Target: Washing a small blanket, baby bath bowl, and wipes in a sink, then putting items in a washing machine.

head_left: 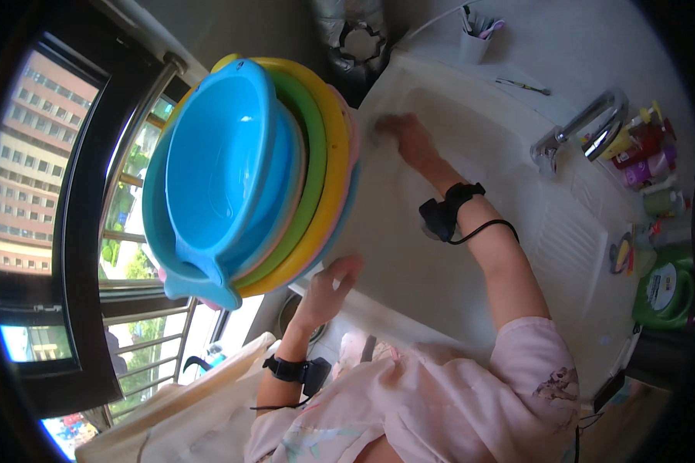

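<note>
My right hand (pixel 411 140) reaches down into a white sink basin (pixel 440 270), close to its far left wall. Its fingers are smeared by motion, so I cannot make out whether they hold anything. My left hand (pixel 328 295) hovers by the sink's near left rim, just below a tilted stack of plastic basins; its fingertips are blurred too. The stack nests a small blue basin (pixel 216 154) inside larger ones, among them a green basin (pixel 314 154) and a yellow basin (pixel 337 177). Each wrist wears a black strap with a small device.
A chrome faucet (pixel 594 127) arches over the sink's right side. Several bottles (pixel 648 154) and a green jug (pixel 664 287) line the right edge. At the back are a cup of toothbrushes (pixel 475 46) and a loose toothbrush (pixel 523 86). A barred window (pixel 135 231) stands at left.
</note>
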A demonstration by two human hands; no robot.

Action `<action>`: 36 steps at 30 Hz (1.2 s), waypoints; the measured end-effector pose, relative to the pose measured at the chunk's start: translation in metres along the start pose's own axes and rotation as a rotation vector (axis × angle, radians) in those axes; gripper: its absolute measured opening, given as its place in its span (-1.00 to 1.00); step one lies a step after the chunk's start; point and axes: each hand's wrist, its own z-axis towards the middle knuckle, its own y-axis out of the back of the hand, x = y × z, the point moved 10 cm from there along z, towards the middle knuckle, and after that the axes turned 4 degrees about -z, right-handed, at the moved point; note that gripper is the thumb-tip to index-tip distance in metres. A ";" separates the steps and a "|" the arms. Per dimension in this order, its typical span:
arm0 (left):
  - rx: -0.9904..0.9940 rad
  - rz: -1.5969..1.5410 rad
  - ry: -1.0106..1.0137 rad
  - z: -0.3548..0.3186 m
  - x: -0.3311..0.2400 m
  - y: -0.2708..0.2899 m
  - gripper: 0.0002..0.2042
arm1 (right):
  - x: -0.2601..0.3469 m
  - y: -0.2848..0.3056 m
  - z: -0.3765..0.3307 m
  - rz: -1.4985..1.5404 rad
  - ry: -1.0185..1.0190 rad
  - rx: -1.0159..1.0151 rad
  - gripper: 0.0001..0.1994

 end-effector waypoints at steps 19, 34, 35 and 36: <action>0.068 0.069 -0.059 0.016 -0.001 0.005 -0.78 | -0.087 -0.015 0.065 0.120 -0.046 0.000 -0.69; 0.102 0.109 -0.097 0.027 -0.011 -0.001 -0.78 | -0.082 -0.010 0.047 0.100 -0.071 -0.413 -0.69; 0.118 0.084 -0.079 0.027 -0.008 -0.004 -0.78 | -0.058 -0.012 0.036 0.164 -0.013 -0.383 -0.71; 0.115 0.082 -0.077 0.027 -0.009 -0.003 -0.78 | -0.025 -0.008 0.026 0.229 0.047 -0.354 -0.73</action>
